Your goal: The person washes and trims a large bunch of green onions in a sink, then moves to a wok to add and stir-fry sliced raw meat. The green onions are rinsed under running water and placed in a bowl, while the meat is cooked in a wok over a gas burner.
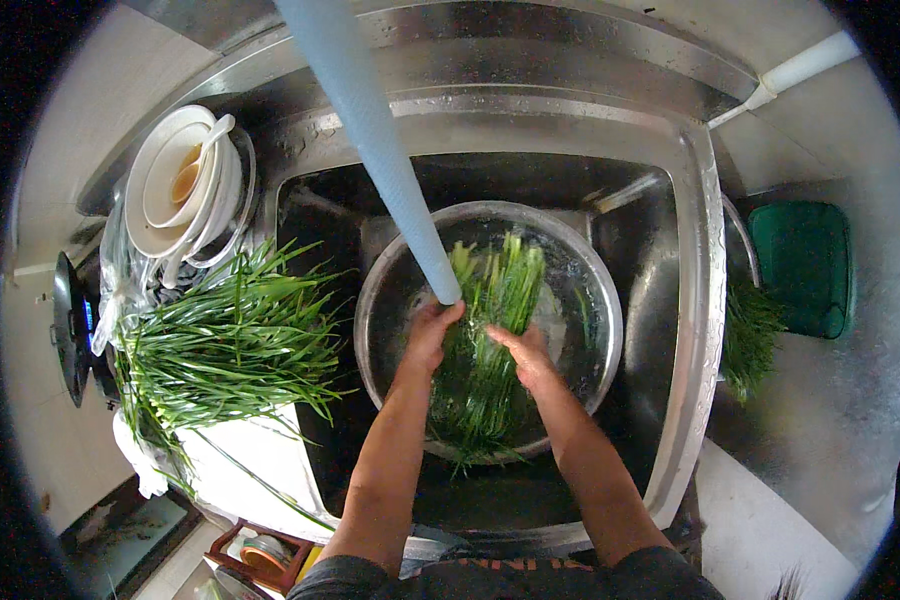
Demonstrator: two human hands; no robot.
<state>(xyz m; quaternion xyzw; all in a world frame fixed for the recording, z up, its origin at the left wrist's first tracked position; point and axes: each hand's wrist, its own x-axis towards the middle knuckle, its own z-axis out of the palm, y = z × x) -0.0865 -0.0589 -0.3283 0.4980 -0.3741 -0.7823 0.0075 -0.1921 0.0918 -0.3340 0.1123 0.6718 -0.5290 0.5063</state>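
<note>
Stainless-steel sink (692, 300), rim wet with drops, directions reckoned from the round metal basin (615, 345) set inside it. Item: one bundle of long green leaves (505, 300), lying in the basin, pale stem ends toward twelve o'clock, leaf tips over the basin's rim at six. Item: right hand (528, 355), on the bundle's four o'clock side, clamped on it, thumb across the stems. Item: left hand (430, 337), at the bundle's nine o'clock edge, touching the end of a pale blue tube (370, 120) that slants in from eleven; whether its fingers close on tube or leaves, I cannot tell. At nine, beside the sink: one large heap of loose green leaves (235, 345). At ten: stacked white bowls (160, 235), one white spoon (213, 140). At three: further greens (748, 335), partly behind the sink rim; just beyond, one dark green tub (800, 270).
</note>
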